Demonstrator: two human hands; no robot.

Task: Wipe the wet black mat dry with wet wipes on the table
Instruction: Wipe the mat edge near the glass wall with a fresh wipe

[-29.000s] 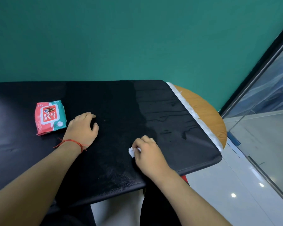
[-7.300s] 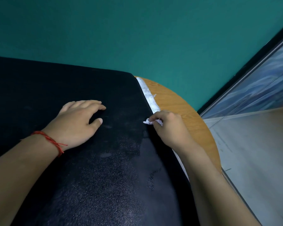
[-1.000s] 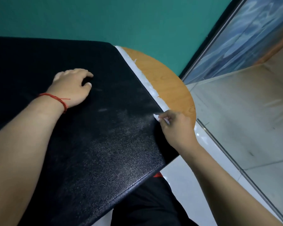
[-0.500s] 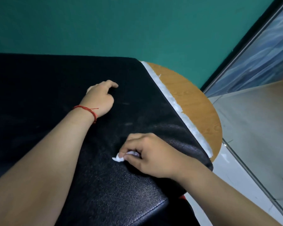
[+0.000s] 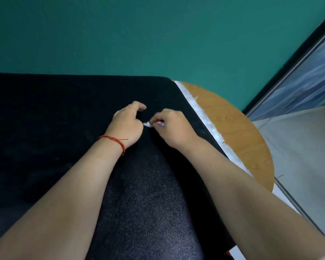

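On the black mat covering the bench, the right hand pinches a small white wipe against the mat, touching the left hand, which rests loosely curled, holding nothing.

Bare forearms; a thin red string bracelet, seemingly knotted, circles the left wrist.

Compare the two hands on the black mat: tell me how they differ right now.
The right hand pinches a crumpled white wipe; the left hand holds nothing. The left wrist wears a red string bracelet; the right wrist is bare. Both rest, fingers curled, on the black mat, almost touching.
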